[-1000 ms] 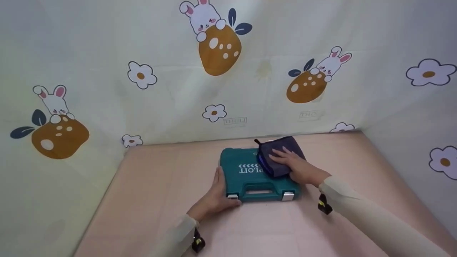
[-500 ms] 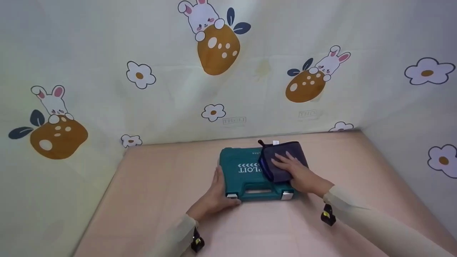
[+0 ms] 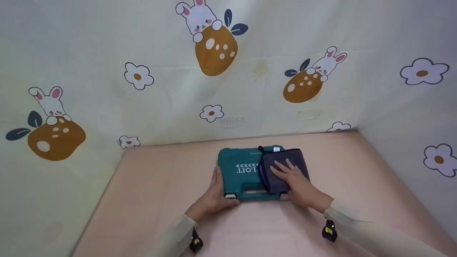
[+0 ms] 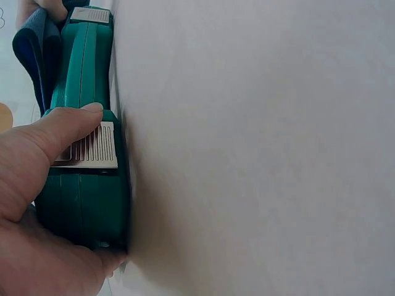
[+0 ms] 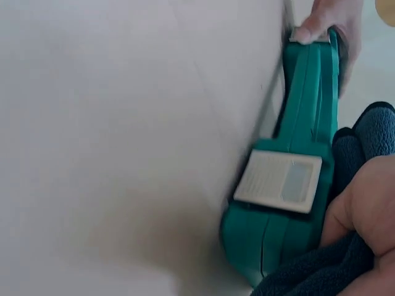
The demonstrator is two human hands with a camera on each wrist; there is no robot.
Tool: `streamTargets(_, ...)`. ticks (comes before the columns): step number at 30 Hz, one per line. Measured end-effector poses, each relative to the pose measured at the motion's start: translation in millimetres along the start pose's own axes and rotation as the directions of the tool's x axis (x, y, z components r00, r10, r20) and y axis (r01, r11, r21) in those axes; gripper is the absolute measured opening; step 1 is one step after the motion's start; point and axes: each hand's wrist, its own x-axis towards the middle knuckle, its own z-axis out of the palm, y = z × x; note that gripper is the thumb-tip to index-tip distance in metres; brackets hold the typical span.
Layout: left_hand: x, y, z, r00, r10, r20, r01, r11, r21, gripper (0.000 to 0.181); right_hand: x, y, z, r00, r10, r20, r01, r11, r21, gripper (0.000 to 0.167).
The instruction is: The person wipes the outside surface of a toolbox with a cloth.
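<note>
In the head view, a green plastic carrying case [image 3: 235,182] with white lettering, a front handle and two metal latches lies flat on the table. The left hand [image 3: 213,194] holds its near left corner, fingers along the side; in the left wrist view the thumb [image 4: 65,129] lies over the front by a latch [image 4: 92,148]. On the case's right part lies a folded dark grey-blue cloth [image 3: 273,180] with a black edge and a white tag. The right hand [image 3: 298,182] presses on this cloth with spread, straight fingers. Its palm side is hidden.
A pale pinkish cloth covers the table [image 3: 150,192]. Behind and at both sides hang light curtains [image 3: 171,92] printed with rabbits, orange fruit and flowers. Each wrist wears a small black device, such as the right one [image 3: 329,231].
The right hand has slid the cloth toward the near edge of the case, partly covering the right latch and uncovering more of the far edge. The left hand keeps its hold.
</note>
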Motion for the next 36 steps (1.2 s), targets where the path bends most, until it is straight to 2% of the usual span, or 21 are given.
streamTargets(8,0.1,-1.3,-1.0,1.000,-0.007,0.009,0.007,1.000,0.000,0.133,-12.1,-10,14,0.995,-0.080,-0.063,0.073,0.991,-0.109,0.089)
streamTargets(10,0.1,-1.3,-0.9,1.000,-0.014,0.009,0.014,1.000,0.000,0.133,-14.2,-12,17,0.994,-0.083,-0.067,0.072,0.986,-0.148,0.093)
streamTargets(15,-0.4,-0.8,-0.5,1.000,-0.025,0.016,0.025,1.000,0.004,0.133,-16.7,-18,25,0.996,-0.074,-0.058,0.056,0.963,-0.265,0.089)
streamTargets(21,-0.7,-0.1,0.6,1.000,-0.030,0.004,0.030,1.000,-0.006,0.133,-17.2,-27,34,0.996,-0.076,-0.041,0.053,0.913,-0.404,0.087)
streamTargets(28,-1.5,0.4,0.3,1.000,-0.031,0.003,0.031,0.999,-0.011,0.133,-14.9,-34,47,0.993,-0.105,-0.057,0.059,0.846,-0.530,0.085)
streamTargets(36,-0.3,-0.7,0.3,1.000,0.013,-0.011,-0.013,1.000,0.012,0.134,-10.2,-38,63,0.980,-0.182,-0.074,0.086,0.734,-0.674,0.083)
